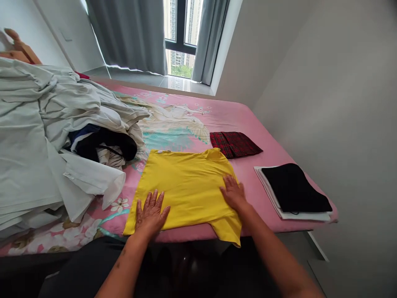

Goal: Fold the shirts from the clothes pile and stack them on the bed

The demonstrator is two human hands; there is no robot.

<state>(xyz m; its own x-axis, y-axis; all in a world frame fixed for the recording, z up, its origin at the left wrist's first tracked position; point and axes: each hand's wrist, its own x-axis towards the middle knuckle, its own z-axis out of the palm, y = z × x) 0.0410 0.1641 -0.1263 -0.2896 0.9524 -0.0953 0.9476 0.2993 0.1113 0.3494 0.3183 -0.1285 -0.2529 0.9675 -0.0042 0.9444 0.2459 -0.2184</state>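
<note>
Both left hand (pixel 151 215) and right hand (pixel 233 193) lie flat, unclenched, on the yellow shirt (pixel 186 178); uneven pressure could crease it.

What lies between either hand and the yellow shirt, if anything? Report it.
Nothing visible: the left hand and the right hand both rest on the yellow shirt. The white clothes lie to the left, apart from both hands.

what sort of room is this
Most likely a bedroom: a pink flowered sheet covers what looks like a bed, grey curtains hang at the window, and clothes lie heaped on the sheet.
</note>
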